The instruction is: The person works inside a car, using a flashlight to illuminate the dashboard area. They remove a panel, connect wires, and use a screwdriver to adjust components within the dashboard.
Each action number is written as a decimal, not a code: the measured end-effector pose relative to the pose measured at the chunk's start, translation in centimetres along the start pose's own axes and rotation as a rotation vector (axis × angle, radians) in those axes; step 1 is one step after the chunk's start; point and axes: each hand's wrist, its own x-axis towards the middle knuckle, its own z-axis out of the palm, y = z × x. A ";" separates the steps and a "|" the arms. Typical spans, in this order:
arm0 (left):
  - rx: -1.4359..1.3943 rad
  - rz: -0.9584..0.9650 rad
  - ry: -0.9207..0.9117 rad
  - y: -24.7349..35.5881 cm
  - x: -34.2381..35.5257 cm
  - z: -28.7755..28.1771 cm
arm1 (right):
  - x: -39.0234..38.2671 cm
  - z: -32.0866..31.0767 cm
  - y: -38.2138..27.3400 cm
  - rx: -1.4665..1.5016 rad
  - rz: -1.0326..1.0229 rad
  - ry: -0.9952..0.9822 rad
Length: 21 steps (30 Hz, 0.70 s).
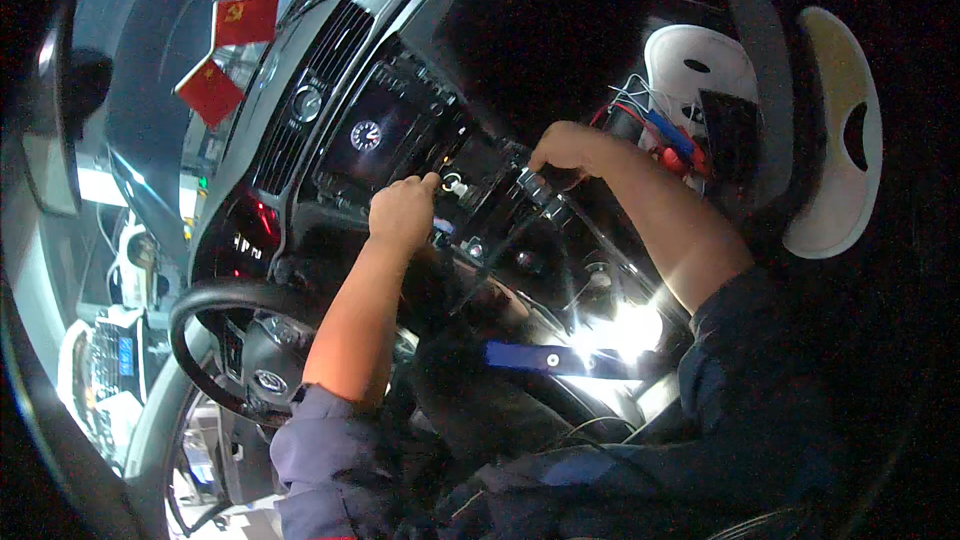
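Inside a car, both my hands are at the dashboard's centre console. My left hand (403,210) is closed at the left side of an opened slot (462,178), its thumb side toward the slot; whatever lies in its fingers is hidden. On the slot's other side my right hand (572,148) bends downward with curled fingers, beside a row of silver switches (543,194). Its fingertips are out of sight, so what they hold cannot be made out. A dark screen (362,145) with a lit round clock dial sits just beyond the slot.
The steering wheel (240,350) stands at the left. A glaring lamp (625,333) shines beside a blue bar (520,355) near the lower middle. Wires and red-and-blue tools (680,145) lie on the right seat (690,55). Two small red flags (243,22) stand on the dashboard.
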 end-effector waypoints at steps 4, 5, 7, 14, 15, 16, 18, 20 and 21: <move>0.141 0.036 -0.170 0.3 2.6 0.2 | 1.5 -0.8 1.3 0.160 -0.127 -0.125; 0.126 0.001 -0.202 0.5 3.0 0.1 | 1.7 -1.2 1.4 0.147 -0.154 -0.141; 0.094 -0.104 -0.298 0.8 3.5 0.1 | 2.0 -1.8 1.6 0.123 -0.208 -0.172; -0.373 -0.163 -0.313 -2.2 4.7 2.2 | -0.1 -2.2 0.1 0.440 -0.260 -0.343; -0.446 -0.173 -0.324 -2.6 5.1 2.7 | -0.7 -2.3 -0.2 0.491 -0.232 -0.363; -0.506 -0.200 -0.341 -2.9 5.5 3.2 | -1.2 -2.3 -0.6 0.543 -0.203 -0.385; -0.596 -0.224 -0.384 -3.1 5.8 3.9 | -2.0 -2.2 -1.1 0.527 -0.230 -0.369; -0.731 -0.370 -0.395 -2.8 6.0 4.4 | -2.3 -2.1 -1.2 0.556 -0.238 -0.333; -0.811 -0.435 -0.398 -2.6 6.0 4.4 | -2.3 -1.8 -1.0 0.591 -0.234 -0.306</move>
